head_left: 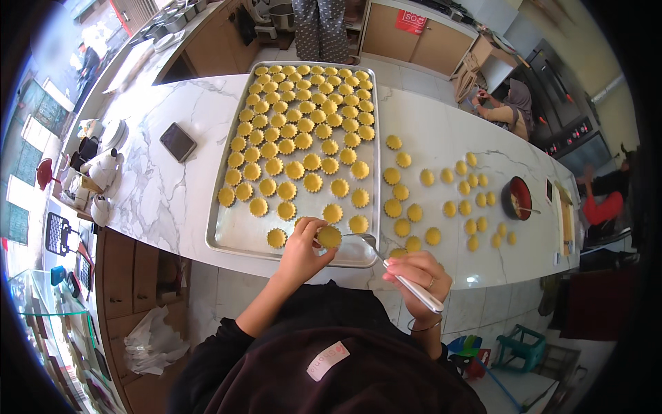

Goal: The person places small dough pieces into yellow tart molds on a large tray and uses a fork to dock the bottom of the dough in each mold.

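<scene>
My left hand [301, 250] holds a small yellow fluted tart shell [329, 237] between its fingers, over the front of a large metal tray [229, 231] filled with rows of similar shells [295, 170]. My right hand [419, 279] is closed on the white handle of a metal utensil [422, 295], whose head reaches leftward close to the held shell; I cannot make out whether it touches it. Several loose yellow shells or pieces [432, 235] lie on the marble counter right of the tray.
A phone [178, 141] lies left of the tray, near cups and kettles [103, 172]. A dark bowl with a spoon [516, 199] sits at the right. Someone in patterned trousers [319, 27] stands beyond the counter; a seated person [514, 114] and another in red [600, 203] are at the right.
</scene>
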Available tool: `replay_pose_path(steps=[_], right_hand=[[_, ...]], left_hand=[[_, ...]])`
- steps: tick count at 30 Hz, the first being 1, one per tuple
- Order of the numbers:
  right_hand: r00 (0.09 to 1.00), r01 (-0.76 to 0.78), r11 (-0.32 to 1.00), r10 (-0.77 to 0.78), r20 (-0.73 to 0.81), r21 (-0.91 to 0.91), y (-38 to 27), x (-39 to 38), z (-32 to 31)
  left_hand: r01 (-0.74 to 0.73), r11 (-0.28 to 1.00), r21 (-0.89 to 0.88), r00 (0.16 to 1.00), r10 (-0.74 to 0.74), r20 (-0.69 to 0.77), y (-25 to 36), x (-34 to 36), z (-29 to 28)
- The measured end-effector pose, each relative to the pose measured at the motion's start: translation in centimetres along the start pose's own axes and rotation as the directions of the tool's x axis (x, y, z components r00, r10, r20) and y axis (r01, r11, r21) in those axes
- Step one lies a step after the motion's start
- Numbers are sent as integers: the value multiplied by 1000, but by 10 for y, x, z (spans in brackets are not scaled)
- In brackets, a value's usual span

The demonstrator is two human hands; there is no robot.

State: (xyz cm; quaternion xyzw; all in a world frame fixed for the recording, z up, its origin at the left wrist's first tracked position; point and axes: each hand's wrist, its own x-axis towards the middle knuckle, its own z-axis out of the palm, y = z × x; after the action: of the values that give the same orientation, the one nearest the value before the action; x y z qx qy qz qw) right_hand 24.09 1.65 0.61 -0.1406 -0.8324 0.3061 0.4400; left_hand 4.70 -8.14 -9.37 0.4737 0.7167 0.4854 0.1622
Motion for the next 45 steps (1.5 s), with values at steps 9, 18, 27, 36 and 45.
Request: replay_pose_path(steps=[9,18,27,36,45], right_hand=[[987,104,995,-104,126,2,-17,19,16],[978,123,992,-115,173,-36,-18,18,21],[979,89,994,-76,191,-60,-21,19,24],[980,93,992,-77,182,-81,-29,20,20],[979,99,991,-79,190,-94,-30,18,25]], left_hand=[[-82,996,-46,995,84,57,33,22,-28],[-155,983,-100,986,161,53,37,25,-31],[-104,987,-119,994,107,19,33,26,-31],[-107,989,-98,994,107,-9,32,26,-31],[-170,978,-120,985,167,-37,31,26,-32]])
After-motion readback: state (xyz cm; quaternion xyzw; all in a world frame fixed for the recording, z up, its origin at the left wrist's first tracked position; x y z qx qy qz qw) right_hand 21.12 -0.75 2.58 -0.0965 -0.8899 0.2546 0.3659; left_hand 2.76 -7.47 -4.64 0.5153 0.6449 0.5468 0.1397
